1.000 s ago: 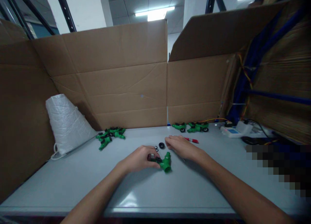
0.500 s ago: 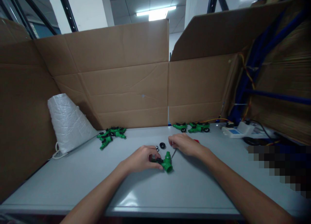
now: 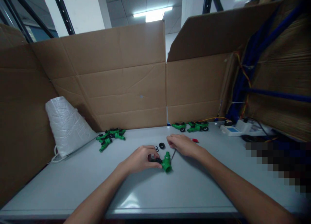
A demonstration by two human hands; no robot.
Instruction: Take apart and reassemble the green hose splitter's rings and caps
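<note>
My left hand is closed around the black end of a green plastic pipe-like fitting, whose green body sticks out to the right, just above or on the table. My right hand is low over the table behind and to the right of it, fingers bent together and pointing left; what they grip is hidden. A thin metal rod shows below its palm, near the fitting. Behind the right wrist lies a red piece; whether it joins the rod is hidden. A black ring and small black curved pieces lie between the hands.
More green and black fittings lie in groups at the back left and back right. A white padded bag leans at the left. Cardboard walls enclose the table. A white power strip with cables sits at the right.
The view has shifted slightly. More of the red piece shows behind my right wrist. Both hands keep nearly the same pose, and the fitting stays in my left hand.
</note>
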